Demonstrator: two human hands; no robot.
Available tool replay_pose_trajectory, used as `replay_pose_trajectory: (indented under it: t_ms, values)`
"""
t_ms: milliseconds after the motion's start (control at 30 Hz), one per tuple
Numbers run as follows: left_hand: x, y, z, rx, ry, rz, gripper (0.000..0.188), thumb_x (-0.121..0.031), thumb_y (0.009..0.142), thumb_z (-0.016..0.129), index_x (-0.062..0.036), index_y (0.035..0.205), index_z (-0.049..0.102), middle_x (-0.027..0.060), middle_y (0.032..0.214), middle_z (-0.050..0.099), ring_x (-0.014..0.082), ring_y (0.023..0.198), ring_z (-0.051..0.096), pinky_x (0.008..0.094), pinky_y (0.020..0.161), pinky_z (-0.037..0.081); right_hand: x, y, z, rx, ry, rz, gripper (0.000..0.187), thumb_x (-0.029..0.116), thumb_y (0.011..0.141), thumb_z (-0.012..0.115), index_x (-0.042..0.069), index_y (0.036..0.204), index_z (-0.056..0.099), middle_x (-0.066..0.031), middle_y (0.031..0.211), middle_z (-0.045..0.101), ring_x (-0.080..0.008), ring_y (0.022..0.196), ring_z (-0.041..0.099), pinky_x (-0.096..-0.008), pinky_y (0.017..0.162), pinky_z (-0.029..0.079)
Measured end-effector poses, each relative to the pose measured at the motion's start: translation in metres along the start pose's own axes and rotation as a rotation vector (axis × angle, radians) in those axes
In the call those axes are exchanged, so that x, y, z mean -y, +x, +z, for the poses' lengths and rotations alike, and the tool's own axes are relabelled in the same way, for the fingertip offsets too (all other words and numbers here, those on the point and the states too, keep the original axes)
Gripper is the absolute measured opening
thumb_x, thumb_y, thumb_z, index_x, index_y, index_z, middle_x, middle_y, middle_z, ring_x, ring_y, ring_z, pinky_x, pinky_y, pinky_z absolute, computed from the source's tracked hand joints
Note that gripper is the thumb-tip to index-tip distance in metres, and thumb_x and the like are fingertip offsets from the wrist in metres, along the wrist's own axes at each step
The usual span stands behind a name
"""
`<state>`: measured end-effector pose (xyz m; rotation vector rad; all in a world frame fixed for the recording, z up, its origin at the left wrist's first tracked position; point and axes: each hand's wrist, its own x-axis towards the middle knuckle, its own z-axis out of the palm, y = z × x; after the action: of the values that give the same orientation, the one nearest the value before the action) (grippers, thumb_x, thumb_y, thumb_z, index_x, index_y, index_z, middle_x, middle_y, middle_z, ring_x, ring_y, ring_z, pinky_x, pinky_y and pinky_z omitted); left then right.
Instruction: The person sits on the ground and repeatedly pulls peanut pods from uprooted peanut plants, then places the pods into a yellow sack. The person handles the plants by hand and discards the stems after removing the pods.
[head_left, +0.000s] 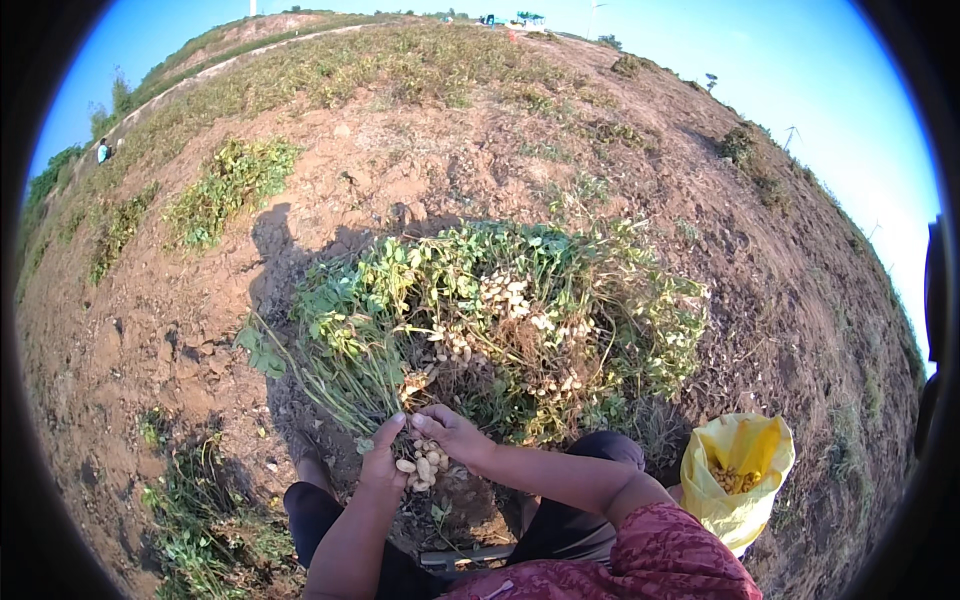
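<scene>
Left of the peanut plants (470,290), soil (205,310) lies open.

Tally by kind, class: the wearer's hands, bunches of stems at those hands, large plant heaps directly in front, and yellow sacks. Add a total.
Hands: 2 (left hand, right hand)
Bunches of stems: 1
Large plant heaps: 1
Yellow sacks: 1
Total: 5
</scene>
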<state>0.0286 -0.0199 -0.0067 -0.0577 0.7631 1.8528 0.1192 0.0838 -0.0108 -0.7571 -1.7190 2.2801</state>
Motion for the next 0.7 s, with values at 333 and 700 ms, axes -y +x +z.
replay_pose_trajectory:
  t_ms: [333, 700]
  values:
    - [-0.014, -0.005, -0.006, 0.126, -0.011, -0.100, 0.022, -0.024, 0.083, 0.056, -0.0029, 0.089, 0.056, 0.0078, 0.071, 0.060, 0.0193, 0.060, 0.059, 0.0322, 0.056, 0.051, 0.008, 0.002, -0.011, 0.201, -0.362, -0.252, 0.021, 0.022, 0.085, 0.064, 0.006, 0.087, 0.051, 0.0011, 0.081, 0.052, -0.0079, 0.077, 0.049, -0.0241, 0.072, 0.041]
    - [-0.032, -0.032, 0.011, 0.249, 0.268, -0.345, 0.035, -0.033, 0.081, 0.058, -0.0020, 0.066, 0.054, 0.0077, 0.055, 0.050, 0.0190, 0.056, 0.052, 0.0307, 0.065, 0.047, 0.032, -0.021, -0.032, 0.683, -0.014, 0.016, 0.016, 0.017, 0.090, 0.058, 0.002, 0.090, 0.054, -0.0046, 0.092, 0.061, -0.0129, 0.088, 0.060, -0.0227, 0.069, 0.044]
